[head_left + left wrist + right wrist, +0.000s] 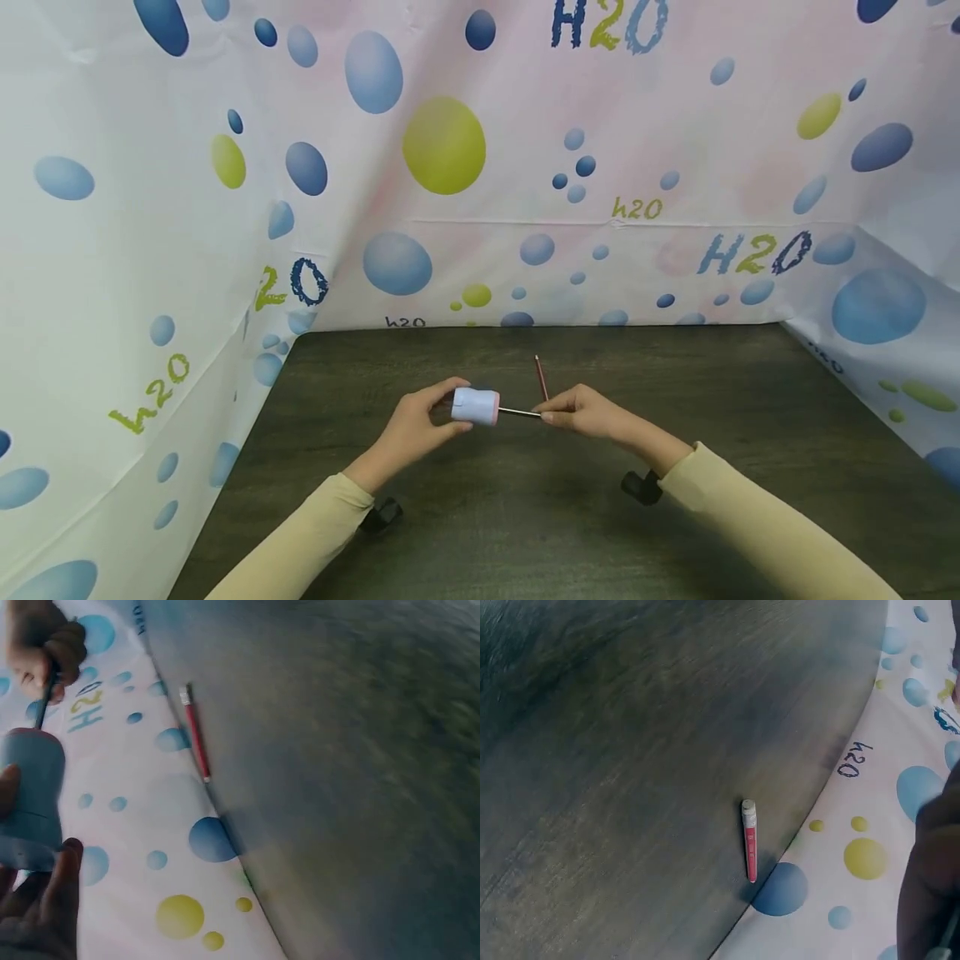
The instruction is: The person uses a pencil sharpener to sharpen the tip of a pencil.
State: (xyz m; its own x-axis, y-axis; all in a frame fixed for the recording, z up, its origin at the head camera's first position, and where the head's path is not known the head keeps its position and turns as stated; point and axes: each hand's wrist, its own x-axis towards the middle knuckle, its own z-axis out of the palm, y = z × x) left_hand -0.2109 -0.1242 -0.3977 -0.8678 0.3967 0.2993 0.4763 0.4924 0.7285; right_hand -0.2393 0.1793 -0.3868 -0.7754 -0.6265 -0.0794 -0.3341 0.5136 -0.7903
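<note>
Held above the dark table is a small light-blue pencil sharpener (474, 406) with a pink end. My left hand (416, 425) grips it between thumb and fingers; the left wrist view shows its waisted body (34, 791). A thin dark pencil (519, 412) runs into the pink end, its tip hidden inside. Facing it from the right, my right hand (588, 414) pinches the pencil by its outer part. In the right wrist view only the edge of that hand (934, 862) shows.
A red pencil (541, 377) with a pale end lies on the table (480, 533) beyond my right hand. White sheeting (525, 167) with blue and yellow dots walls the table at the back and both sides. Dark wrist mounts (382, 515) sit under both sleeves.
</note>
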